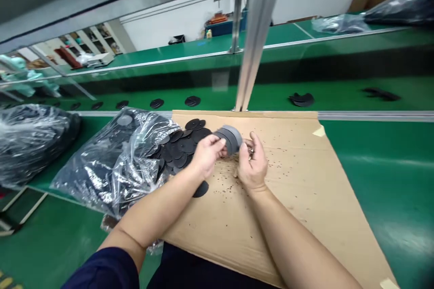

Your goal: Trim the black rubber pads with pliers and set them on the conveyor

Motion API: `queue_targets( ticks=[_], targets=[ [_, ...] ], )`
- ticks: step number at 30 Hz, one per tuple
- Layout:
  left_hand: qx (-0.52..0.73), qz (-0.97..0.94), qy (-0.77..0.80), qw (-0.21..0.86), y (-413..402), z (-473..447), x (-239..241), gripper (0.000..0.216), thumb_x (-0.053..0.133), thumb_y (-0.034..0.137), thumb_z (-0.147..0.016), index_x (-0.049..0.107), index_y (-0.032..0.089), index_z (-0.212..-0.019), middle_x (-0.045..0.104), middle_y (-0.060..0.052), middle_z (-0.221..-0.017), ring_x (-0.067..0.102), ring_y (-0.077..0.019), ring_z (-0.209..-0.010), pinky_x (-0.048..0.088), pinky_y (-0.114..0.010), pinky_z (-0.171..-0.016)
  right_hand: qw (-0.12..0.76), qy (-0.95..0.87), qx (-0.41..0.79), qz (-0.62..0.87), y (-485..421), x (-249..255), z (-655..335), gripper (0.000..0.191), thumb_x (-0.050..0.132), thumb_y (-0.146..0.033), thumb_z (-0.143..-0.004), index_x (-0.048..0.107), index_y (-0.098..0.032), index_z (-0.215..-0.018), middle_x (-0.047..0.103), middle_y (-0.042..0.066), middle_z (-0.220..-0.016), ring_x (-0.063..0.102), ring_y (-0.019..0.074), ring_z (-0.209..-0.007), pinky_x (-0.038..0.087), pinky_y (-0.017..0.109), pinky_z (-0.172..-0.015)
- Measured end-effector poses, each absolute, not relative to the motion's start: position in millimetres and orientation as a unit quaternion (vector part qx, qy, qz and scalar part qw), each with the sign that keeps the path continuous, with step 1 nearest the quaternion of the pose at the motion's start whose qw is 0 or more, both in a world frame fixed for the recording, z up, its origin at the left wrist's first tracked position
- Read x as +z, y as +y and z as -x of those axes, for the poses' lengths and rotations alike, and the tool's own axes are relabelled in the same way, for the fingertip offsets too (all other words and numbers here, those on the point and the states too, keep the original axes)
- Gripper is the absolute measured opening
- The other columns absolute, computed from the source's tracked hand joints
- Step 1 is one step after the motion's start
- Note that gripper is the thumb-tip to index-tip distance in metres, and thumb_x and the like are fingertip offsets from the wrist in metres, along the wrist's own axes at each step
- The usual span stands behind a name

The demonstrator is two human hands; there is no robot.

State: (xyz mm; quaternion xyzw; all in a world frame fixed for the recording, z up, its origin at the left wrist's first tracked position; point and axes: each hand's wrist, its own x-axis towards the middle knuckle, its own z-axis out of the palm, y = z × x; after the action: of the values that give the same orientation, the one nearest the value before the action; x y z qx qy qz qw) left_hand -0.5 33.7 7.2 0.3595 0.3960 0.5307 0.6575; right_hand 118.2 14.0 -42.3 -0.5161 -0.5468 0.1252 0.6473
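Note:
Several thin black discs (230, 138), fanned so they overlap, are held up above a cardboard sheet (291, 189). My left hand (208, 156) pinches them at their left edge between thumb and fingers. At their right edge my right hand (252, 165) has its thumb and curled fingers closed on the discs; its inner fingertips are partly hidden. To the left of my hands lies a loose heap of black discs (183, 146), spilling from a clear plastic bag (111, 167). One single disc (201, 189) rests below my left wrist. Small dark crumbs are scattered over the cardboard under my hands.
Behind the cardboard, a green conveyor belt (220, 104) carries small groups of discs (192, 100) and some dark curved pieces (301, 99). A metal post (257, 31) rises at the cardboard's far edge. Another filled plastic bag (37, 140) sits far left.

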Motion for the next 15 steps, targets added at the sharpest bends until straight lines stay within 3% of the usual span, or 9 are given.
queue_targets(
  ticks=[3,7,9,12,15],
  targets=[
    [0.525,-0.373,0.390,0.658,11,6,-6,0.037,0.082,0.030,-0.062,0.061,0.011,-0.086,0.060,-0.003,-0.077,0.055,-0.0104,-0.065,0.047,-0.024,-0.066,0.631,-0.574,0.118,0.509,10,-41,-121,0.032,0.055,-0.032,-0.089,0.062,-0.014,-0.114,0.066,0.011,-0.098,0.064,0.0204,-0.085,0.053,0.036,-0.083],
    [0.497,-0.413,0.359,0.673,11,23,-4,0.048,0.086,0.025,-0.057,0.063,0.011,-0.098,0.065,-0.008,-0.096,0.060,-0.0152,-0.085,0.047,-0.026,-0.079,0.632,-0.594,0.137,0.478,4,-39,-124,0.023,0.056,-0.028,-0.089,0.065,-0.015,-0.106,0.067,0.010,-0.098,0.064,0.0211,-0.088,0.052,0.037,-0.082],
    [0.464,-0.441,0.353,0.682,12,33,-1,0.054,0.086,0.024,-0.057,0.063,0.013,-0.104,0.065,-0.008,-0.096,0.060,-0.0152,-0.081,0.048,-0.025,-0.073,0.610,-0.631,0.148,0.455,1,-37,-124,0.021,0.057,-0.026,-0.088,0.066,-0.017,-0.105,0.066,0.009,-0.097,0.063,0.0213,-0.088,0.051,0.036,-0.080],
    [0.394,-0.474,0.384,0.688,12,39,-2,0.046,0.083,0.029,-0.062,0.066,0.012,-0.101,0.062,-0.005,-0.073,0.054,-0.0106,-0.056,0.044,-0.022,-0.052,0.576,-0.661,0.184,0.445,-1,-35,-121,0.020,0.058,-0.026,-0.088,0.064,-0.019,-0.106,0.062,0.006,-0.088,0.060,0.0187,-0.080,0.050,0.035,-0.075],
    [0.436,-0.390,0.429,0.688,12,38,-7,0.038,0.081,0.031,-0.065,0.065,0.013,-0.094,0.058,-0.003,-0.065,0.051,-0.0100,-0.048,0.045,-0.023,-0.048,0.593,-0.592,0.244,0.488,0,-34,-119,0.033,0.061,-0.031,-0.086,0.056,-0.019,-0.116,0.051,0.001,-0.080,0.054,0.0142,-0.069,0.049,0.030,-0.068]
  ],
)
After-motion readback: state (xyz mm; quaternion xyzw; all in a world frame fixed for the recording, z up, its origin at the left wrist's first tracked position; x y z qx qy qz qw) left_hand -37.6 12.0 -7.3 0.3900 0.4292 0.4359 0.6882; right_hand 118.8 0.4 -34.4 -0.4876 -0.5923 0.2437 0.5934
